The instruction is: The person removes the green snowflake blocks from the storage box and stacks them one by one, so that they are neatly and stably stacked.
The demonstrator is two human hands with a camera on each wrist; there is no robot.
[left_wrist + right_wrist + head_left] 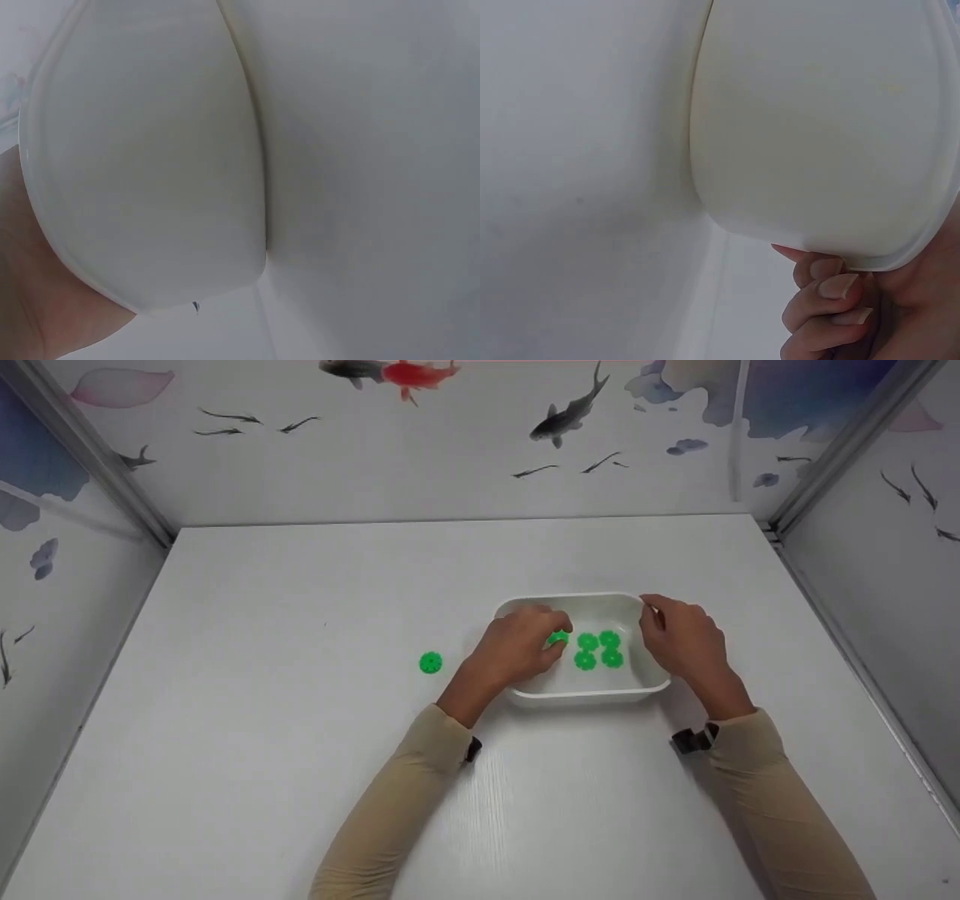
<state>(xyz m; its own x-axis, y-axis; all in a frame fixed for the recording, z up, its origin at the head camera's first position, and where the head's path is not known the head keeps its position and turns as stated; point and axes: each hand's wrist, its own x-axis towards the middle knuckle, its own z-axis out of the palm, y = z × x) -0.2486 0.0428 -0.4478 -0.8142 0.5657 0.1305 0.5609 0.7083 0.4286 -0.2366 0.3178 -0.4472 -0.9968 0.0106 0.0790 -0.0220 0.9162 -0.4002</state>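
Observation:
A white rectangular tray with a raised rim stands on the table in the head view. Inside it, several flat green flower-shaped pieces lie grouped together. My left hand reaches over the tray's left side and pinches another green flower-shaped piece between thumb and fingers, partly covered by them. At the far right corner, my right hand grips the rim; the right wrist view shows its curled fingers below the tray wall. In the left wrist view, the tray's outer wall hides most of the left hand.
One more green flower-shaped piece lies on the white table, left of the tray. Panels printed with fish stand at the back and both sides. Dark bands show at the sleeve cuffs.

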